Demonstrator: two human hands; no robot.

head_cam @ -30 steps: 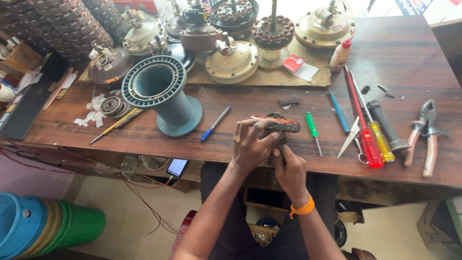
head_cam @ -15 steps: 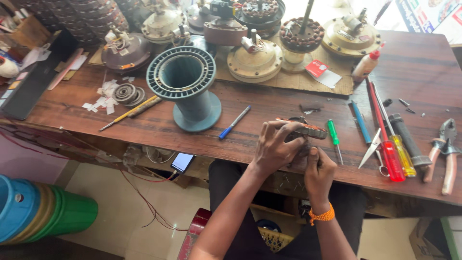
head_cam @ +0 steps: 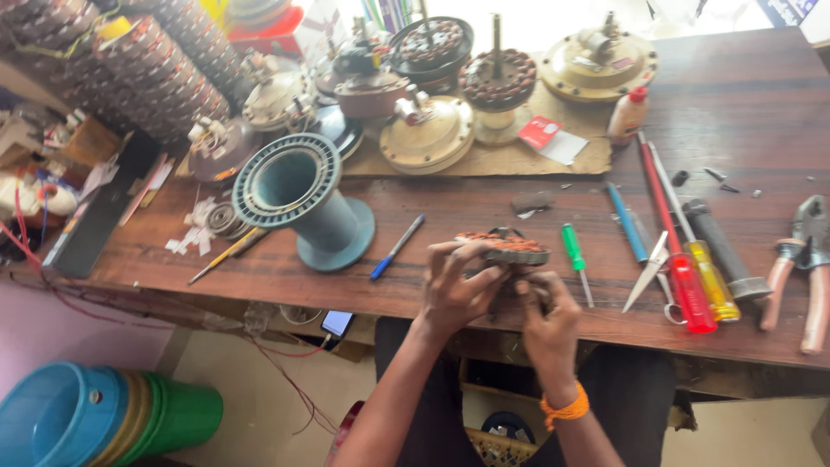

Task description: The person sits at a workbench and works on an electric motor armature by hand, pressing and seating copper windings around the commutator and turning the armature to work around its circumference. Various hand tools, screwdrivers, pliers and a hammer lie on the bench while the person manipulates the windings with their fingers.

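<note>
My left hand point(head_cam: 456, 287) grips a round motor stator point(head_cam: 506, 248) with copper-coloured windings, holding it just above the front of the wooden workbench point(head_cam: 415, 285). Beside it, my right hand point(head_cam: 545, 317) is closed under the stator's right side, fingers curled against its underside; whatever it pinches is hidden. An orange band sits on that wrist. A green-handled screwdriver point(head_cam: 574, 254) lies just right of the stator, and a blue pen point(head_cam: 397, 247) lies to its left.
A grey-blue flanged spool point(head_cam: 303, 201) stands left of my hands. Screwdrivers point(head_cam: 683, 259), scissors point(head_cam: 653, 275) and pliers point(head_cam: 800, 264) lie at the right. Several fan motor housings point(head_cam: 428, 134) crowd the back on cardboard. Stacked plastic buckets point(head_cam: 95, 419) stand on the floor at lower left.
The camera view has shifted and closed in on the bench. Both hands stay on the stator at the table's front edge, with little change in their grip.
</note>
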